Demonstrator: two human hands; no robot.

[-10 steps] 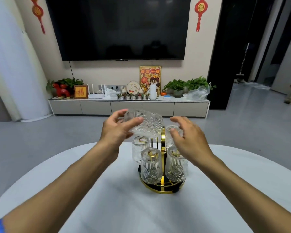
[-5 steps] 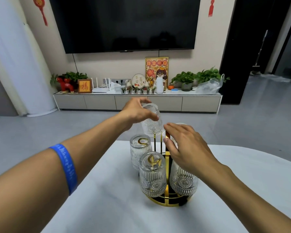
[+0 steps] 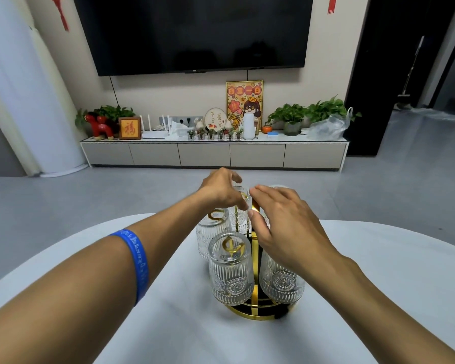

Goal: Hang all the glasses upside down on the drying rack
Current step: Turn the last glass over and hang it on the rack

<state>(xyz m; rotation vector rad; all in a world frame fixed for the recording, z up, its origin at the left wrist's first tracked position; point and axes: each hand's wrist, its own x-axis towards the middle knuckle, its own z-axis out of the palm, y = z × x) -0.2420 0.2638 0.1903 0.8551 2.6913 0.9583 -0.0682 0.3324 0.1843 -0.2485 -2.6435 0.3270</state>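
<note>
A gold drying rack (image 3: 255,312) with a round base stands on the white table (image 3: 378,285). Several ribbed clear glasses hang upside down on it: a front glass (image 3: 230,269), a left glass (image 3: 213,229) and a right glass (image 3: 283,282). My left hand (image 3: 218,189) grips the base of a rear glass (image 3: 239,219), which is upside down over a rack arm at the back. My right hand (image 3: 281,222) hovers over the rack's centre with fingers spread, holding nothing and partly hiding the rack's post and another glass behind it.
The table's curved far edge lies just beyond the rack, with grey floor behind it. A low TV cabinet (image 3: 213,153) with plants and ornaments stands against the far wall under a large TV (image 3: 195,32).
My left hand turned the glass from tilted to upside down and lowered it onto the rear of the rack. My right hand stayed over the rack. The camera moved closer.
</note>
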